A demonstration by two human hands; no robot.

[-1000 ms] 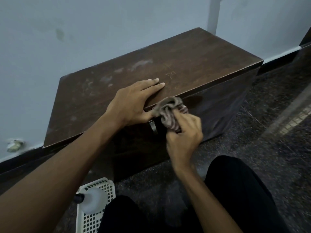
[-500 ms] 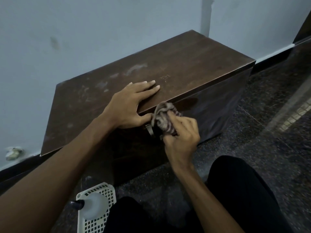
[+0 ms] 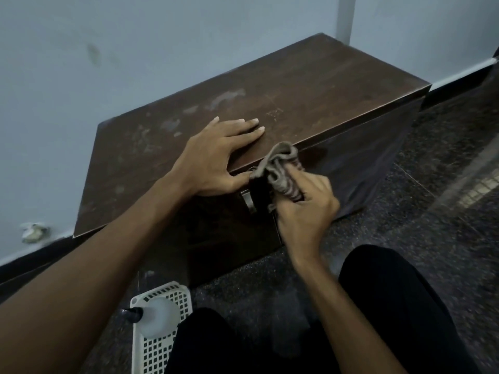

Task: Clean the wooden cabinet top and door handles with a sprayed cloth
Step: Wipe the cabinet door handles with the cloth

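While one person crouches on a dark speckled floor (image 3: pixel 445 211), two bare hands work at a single low wooden cabinet (image 3: pixel 297 98) set against a pale blue wall (image 3: pixel 135 36). One left hand (image 3: pixel 216 155) lies flat and released on the cabinet top, fingers spread toward the front edge, thumb curled over that edge. One right hand (image 3: pixel 305 209) is clenched around one bunched grey-brown cloth (image 3: pixel 280 168), pressing it against the cabinet's front just below the top edge, at the seam where the doors meet. One metal door handle (image 3: pixel 248 199) shows beside the cloth, just under the left thumb; whether a second handle sits beneath the cloth cannot be told. Several pale smudges (image 3: pixel 224 98) mark the cabinet top beyond the left hand's fingers, along with a small patch of faint scratch marks (image 3: pixel 275 113) too fine to read as writing. On the floor near the left forearm stands one white perforated plastic basket (image 3: pixel 159 346), holding one translucent white bottle (image 3: pixel 155 317) with a dark nozzle pointing left; no label is legible on it. Two knees in black trousers (image 3: pixel 391 306) fill the bottom of the frame. One small pale fixture (image 3: pixel 33 232) sits low on the wall at far left, blurred. No brand or lettering can be read anywhere.
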